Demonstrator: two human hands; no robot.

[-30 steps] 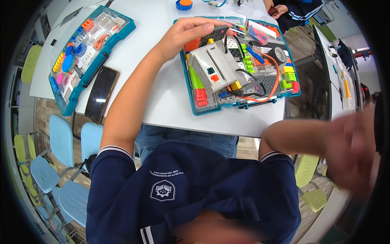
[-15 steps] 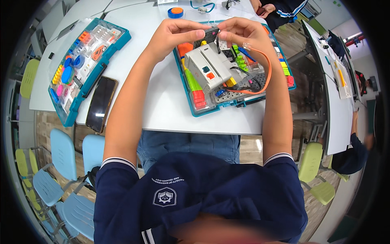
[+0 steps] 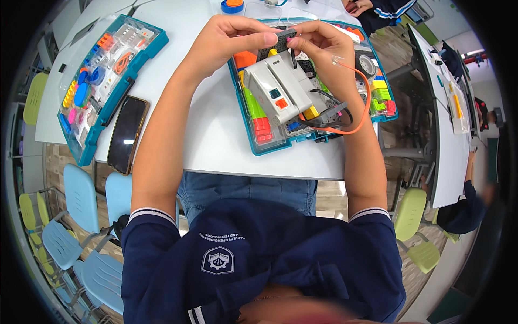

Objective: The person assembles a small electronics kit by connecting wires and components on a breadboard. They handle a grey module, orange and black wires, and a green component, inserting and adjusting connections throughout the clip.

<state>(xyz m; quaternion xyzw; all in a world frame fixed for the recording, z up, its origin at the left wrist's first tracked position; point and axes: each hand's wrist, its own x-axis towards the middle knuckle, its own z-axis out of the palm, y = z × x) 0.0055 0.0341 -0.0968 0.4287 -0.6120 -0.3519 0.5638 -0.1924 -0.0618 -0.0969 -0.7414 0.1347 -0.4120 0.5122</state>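
My left hand (image 3: 229, 46) pinches a dark grey perforated building plate (image 3: 277, 45) between thumb and fingers. On the plate's right end, my right hand (image 3: 326, 51) has its fingertips closed beside a small pink peg (image 3: 290, 39). Joined to the model below is a light grey block-shaped controller (image 3: 275, 89) with a blue and an orange port. An orange cable (image 3: 368, 102) with a clear plug loops past my right wrist, and black cables curl by the controller. The model sits over a teal-edged parts case (image 3: 270, 150). My fingers hide part of the plate.
Another teal parts case (image 3: 89, 154) with sorted pieces stands at the left, beside a dark phone (image 3: 128, 135). A blue and orange round piece (image 3: 232, 6) lies at the back of the white table (image 3: 216, 156). A wheel (image 3: 367, 66) rests in the near case. Another person's hand (image 3: 359, 7) is at the far right.
My hands have shifted slightly, still at the grey plate. The model has turned a little, uncovering a wheel at the right. The pink peg now shows at my right fingertips.
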